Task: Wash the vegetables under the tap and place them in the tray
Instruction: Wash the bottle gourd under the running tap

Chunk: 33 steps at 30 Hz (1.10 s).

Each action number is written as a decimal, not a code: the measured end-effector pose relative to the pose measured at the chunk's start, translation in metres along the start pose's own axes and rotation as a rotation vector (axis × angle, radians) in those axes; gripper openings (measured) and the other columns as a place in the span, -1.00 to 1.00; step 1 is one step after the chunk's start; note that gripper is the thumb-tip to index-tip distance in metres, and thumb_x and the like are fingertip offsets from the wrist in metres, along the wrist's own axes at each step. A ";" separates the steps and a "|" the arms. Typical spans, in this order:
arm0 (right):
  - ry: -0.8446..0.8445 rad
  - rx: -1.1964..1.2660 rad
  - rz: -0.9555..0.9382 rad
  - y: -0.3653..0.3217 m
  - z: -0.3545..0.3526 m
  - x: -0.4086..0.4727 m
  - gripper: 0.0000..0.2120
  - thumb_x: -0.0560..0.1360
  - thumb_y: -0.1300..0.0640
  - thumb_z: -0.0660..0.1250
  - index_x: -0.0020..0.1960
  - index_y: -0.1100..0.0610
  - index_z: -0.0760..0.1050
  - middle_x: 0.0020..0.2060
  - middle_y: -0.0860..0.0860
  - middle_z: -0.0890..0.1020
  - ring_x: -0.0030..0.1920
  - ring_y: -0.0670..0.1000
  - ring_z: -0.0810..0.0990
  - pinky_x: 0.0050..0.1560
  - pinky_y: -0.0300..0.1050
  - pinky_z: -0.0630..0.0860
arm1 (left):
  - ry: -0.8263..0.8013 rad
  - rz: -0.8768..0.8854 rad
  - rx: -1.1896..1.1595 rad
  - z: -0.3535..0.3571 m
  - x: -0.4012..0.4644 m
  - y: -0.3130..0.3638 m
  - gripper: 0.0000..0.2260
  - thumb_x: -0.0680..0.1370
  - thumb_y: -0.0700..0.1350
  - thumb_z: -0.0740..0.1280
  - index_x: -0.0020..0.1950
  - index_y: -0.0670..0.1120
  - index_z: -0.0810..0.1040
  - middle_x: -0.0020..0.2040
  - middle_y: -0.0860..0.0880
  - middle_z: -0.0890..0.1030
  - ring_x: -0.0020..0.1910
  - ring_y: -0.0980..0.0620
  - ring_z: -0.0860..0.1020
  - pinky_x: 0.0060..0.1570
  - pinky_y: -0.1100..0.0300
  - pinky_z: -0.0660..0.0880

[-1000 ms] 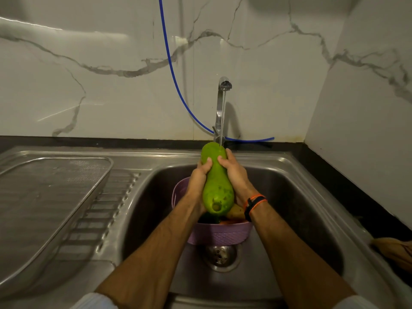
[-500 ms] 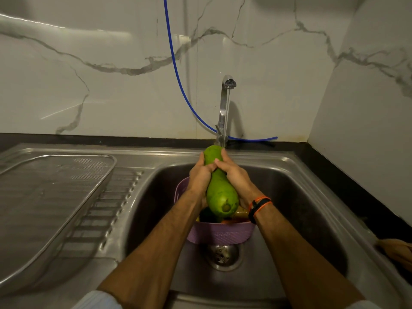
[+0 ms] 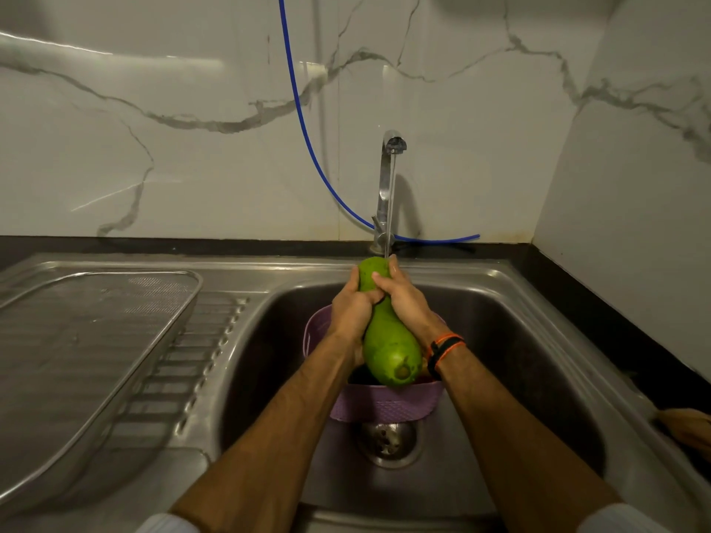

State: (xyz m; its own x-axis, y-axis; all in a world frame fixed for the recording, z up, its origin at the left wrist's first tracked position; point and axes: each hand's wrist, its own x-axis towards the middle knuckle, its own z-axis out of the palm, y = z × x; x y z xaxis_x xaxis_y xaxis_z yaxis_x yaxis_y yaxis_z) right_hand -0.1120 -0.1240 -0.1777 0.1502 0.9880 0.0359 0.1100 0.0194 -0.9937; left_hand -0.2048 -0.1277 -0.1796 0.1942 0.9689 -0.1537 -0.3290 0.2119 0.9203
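Observation:
A long green gourd point(image 3: 389, 348) is held over the sink with its narrow end up under the thin stream from the tap point(image 3: 386, 186). My left hand point(image 3: 352, 307) grips its neck from the left. My right hand point(image 3: 404, 298) grips the neck from the right, fingers wrapped over the front. Below the gourd a purple basket point(image 3: 384, 403) stands in the sink basin point(image 3: 519, 359), with other vegetables in it mostly hidden. The steel mesh tray point(image 3: 88, 340) lies on the drainboard at the left.
A blue hose point(image 3: 304, 125) runs down the marble wall to the tap's base. The drain point(image 3: 386, 440) shows just in front of the basket. A black counter edge runs along the right, with a brownish object point(image 3: 688, 428) at the far right.
Both hands have slid up the gourd's neck toward its top end. The gourd stays under the running water, shifted slightly lower.

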 end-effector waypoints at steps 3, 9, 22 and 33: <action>-0.015 0.012 -0.006 0.005 -0.002 -0.003 -0.40 0.62 0.05 0.22 0.59 -0.02 0.06 0.56 -0.04 0.12 0.50 0.04 0.23 0.33 -0.16 0.26 | 0.030 0.005 -0.022 0.001 -0.001 0.004 -0.40 0.57 -0.34 0.28 0.56 0.07 0.30 0.32 -0.13 0.56 0.15 -0.11 0.61 -0.01 0.02 0.60; 0.000 0.038 0.020 0.004 -0.002 -0.003 -0.37 0.59 -0.06 0.25 0.58 -0.12 0.04 0.55 0.01 0.18 0.48 0.08 0.28 0.47 0.13 0.27 | 0.033 0.029 -0.016 0.004 -0.008 0.005 -0.37 0.58 -0.36 0.28 0.58 0.05 0.25 0.37 -0.13 0.53 0.10 -0.06 0.59 -0.10 0.11 0.58; -0.048 -0.053 -0.014 0.005 0.000 -0.004 -0.36 0.62 -0.04 0.22 0.60 -0.04 0.00 0.58 -0.02 0.06 0.52 0.05 0.18 0.37 -0.14 0.21 | 0.033 0.025 -0.047 -0.001 -0.006 0.004 -0.39 0.58 -0.34 0.29 0.57 0.07 0.27 0.34 -0.12 0.54 0.02 -0.01 0.60 -0.17 0.13 0.58; 0.020 0.180 0.056 0.007 -0.012 -0.004 -0.58 0.40 0.19 0.52 0.15 -0.07 0.46 0.10 0.03 0.60 -0.02 0.03 0.62 -0.15 -0.10 0.58 | 0.174 -0.060 -0.111 -0.020 0.009 -0.004 -0.69 0.59 -0.22 0.33 0.33 -0.10 0.57 0.04 -0.14 0.69 -0.03 -0.06 0.67 -0.15 0.01 0.66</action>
State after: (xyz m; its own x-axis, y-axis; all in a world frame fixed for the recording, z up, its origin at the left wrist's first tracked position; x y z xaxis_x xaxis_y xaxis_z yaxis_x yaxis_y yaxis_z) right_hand -0.1001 -0.1299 -0.1831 0.1705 0.9852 -0.0198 -0.0765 -0.0068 -0.9970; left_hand -0.2202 -0.1172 -0.1917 0.0572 0.9597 -0.2752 -0.4230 0.2730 0.8640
